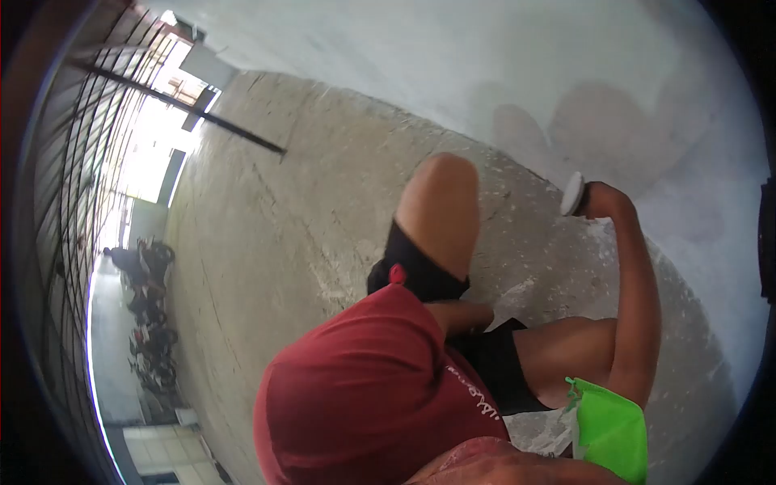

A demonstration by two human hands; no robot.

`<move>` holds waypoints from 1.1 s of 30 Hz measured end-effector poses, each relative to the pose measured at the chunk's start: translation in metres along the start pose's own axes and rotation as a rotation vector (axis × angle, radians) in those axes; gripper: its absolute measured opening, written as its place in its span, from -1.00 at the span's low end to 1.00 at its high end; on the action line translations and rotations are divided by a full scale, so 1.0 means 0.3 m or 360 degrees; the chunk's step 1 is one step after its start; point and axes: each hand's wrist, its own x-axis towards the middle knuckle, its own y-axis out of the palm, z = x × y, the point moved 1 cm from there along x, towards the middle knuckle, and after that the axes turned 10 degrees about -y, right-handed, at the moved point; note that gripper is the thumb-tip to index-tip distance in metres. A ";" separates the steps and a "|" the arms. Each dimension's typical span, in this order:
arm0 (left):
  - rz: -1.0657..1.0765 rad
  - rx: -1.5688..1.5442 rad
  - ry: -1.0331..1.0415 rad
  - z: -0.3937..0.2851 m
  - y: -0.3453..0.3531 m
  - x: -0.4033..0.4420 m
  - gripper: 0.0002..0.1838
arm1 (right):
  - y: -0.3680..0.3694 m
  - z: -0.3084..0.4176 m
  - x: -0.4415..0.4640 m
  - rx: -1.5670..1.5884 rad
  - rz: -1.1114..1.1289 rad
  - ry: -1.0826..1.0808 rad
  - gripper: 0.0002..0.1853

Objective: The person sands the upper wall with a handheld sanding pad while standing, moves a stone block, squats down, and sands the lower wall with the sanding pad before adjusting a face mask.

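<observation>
At the right, my right hand [599,200] is closed on a round white disc [573,194], seen nearly edge-on. What kind of disc it is I cannot make out. The hand is low, close to the foot of the pale wall [598,105], and whether it touches the wall is unclear. My left arm [462,316] comes out of the red sleeve and bends in over the black shorts. Beyond the forearm, my left hand is hidden.
My bent knee [443,190] rises over the rough concrete floor [267,210]. A bright green piece [612,432] hangs near my right elbow. A dark pole [194,113] and metal bars [105,105] stand left. Parked motorbikes [152,347] are farther back.
</observation>
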 end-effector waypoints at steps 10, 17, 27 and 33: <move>0.0335 0.0235 -0.0156 0.068 -0.025 0.079 -0.28 | -0.002 -0.024 -0.048 0.0313 0.0158 0.0282 -0.71; 0.0478 0.0383 -0.0147 0.053 0.002 0.139 -0.24 | 0.079 -0.077 0.001 0.0309 0.0143 0.0362 -0.71; 0.0381 0.0594 0.0014 -0.123 -0.233 -0.014 -0.18 | -0.028 0.079 0.056 0.0279 0.0357 0.0629 -0.74; -0.0327 0.0348 0.0292 -0.225 -0.671 -0.406 -0.20 | -0.271 0.351 0.081 0.0499 -0.0183 0.0507 -0.55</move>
